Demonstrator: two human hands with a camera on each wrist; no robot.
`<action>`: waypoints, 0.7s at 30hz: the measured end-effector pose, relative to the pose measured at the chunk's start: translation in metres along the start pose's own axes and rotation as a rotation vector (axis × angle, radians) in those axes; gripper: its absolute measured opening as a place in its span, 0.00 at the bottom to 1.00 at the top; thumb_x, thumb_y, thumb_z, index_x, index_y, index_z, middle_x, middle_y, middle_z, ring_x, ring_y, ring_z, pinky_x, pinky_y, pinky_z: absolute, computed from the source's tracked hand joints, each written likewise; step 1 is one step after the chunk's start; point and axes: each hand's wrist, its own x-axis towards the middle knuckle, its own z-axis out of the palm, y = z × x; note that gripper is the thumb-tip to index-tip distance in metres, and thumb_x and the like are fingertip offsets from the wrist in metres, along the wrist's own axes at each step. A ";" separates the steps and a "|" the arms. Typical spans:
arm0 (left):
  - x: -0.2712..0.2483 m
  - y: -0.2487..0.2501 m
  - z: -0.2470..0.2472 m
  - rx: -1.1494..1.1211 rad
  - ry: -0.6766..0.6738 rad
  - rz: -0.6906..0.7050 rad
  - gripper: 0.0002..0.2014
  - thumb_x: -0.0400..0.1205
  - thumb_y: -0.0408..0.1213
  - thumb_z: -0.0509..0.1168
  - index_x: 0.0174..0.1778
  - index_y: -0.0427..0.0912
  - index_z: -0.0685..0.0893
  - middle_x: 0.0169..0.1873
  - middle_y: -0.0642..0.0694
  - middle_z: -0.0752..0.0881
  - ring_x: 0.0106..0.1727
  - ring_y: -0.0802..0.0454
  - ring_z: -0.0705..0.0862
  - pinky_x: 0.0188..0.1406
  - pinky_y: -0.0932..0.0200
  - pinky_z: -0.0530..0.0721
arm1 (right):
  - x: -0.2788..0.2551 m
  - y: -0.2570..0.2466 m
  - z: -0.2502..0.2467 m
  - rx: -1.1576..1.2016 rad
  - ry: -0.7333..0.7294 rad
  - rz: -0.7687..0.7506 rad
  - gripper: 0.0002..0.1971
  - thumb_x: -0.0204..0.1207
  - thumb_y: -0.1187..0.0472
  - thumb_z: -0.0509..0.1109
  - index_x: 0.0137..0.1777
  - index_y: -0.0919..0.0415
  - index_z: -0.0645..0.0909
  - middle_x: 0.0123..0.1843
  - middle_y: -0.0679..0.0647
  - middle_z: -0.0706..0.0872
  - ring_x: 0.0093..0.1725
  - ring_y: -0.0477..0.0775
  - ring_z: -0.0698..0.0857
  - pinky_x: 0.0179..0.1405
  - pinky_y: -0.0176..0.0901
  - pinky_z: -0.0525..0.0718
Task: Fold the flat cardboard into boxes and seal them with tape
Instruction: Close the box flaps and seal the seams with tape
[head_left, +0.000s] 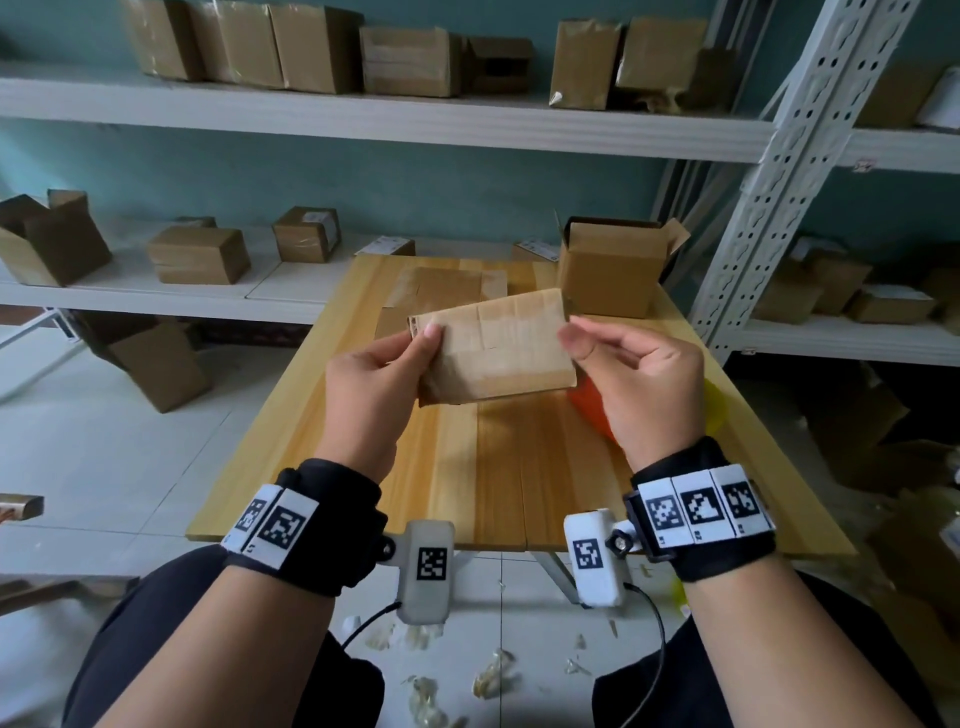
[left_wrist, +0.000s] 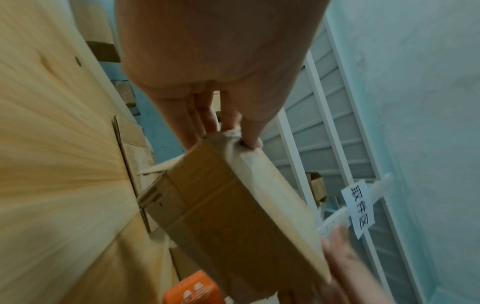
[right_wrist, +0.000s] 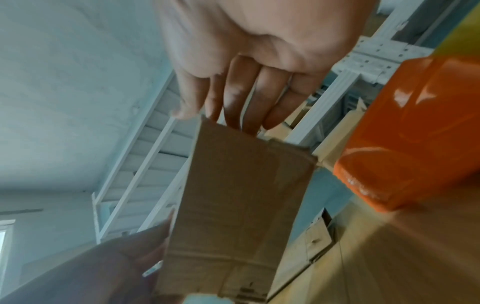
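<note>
My right hand (head_left: 631, 374) covers most of the orange tape dispenser (head_left: 592, 410) in the head view, and the right wrist view cuts it off at the edge. The flat cardboard (head_left: 498, 348) I hold hides part of the flattened cardboard sheet (head_left: 447, 286) lying on the wooden table (head_left: 498, 467). In the left wrist view my right hand is blurred at the bottom edge. Labels on the shelf boxes (head_left: 306, 234) are too small to read.
</note>
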 end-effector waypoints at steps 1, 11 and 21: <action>0.000 -0.002 0.001 0.015 0.027 0.015 0.13 0.86 0.45 0.76 0.55 0.40 0.97 0.45 0.46 0.96 0.46 0.57 0.93 0.48 0.48 0.94 | -0.002 0.000 0.003 0.003 -0.023 -0.009 0.16 0.74 0.54 0.84 0.59 0.60 0.93 0.49 0.39 0.94 0.50 0.35 0.93 0.48 0.29 0.89; -0.005 -0.003 0.009 0.098 -0.162 0.057 0.40 0.73 0.65 0.82 0.72 0.40 0.84 0.59 0.47 0.94 0.59 0.50 0.94 0.59 0.49 0.92 | -0.011 0.000 0.015 0.150 -0.211 -0.059 0.15 0.70 0.63 0.87 0.57 0.59 0.93 0.59 0.48 0.95 0.60 0.48 0.94 0.62 0.49 0.92; -0.010 0.001 0.014 0.066 -0.120 0.028 0.46 0.67 0.58 0.88 0.73 0.45 0.72 0.64 0.49 0.90 0.63 0.59 0.91 0.59 0.58 0.89 | -0.024 -0.005 0.026 0.052 -0.367 -0.158 0.24 0.69 0.63 0.88 0.66 0.53 0.89 0.68 0.45 0.91 0.70 0.41 0.88 0.72 0.48 0.87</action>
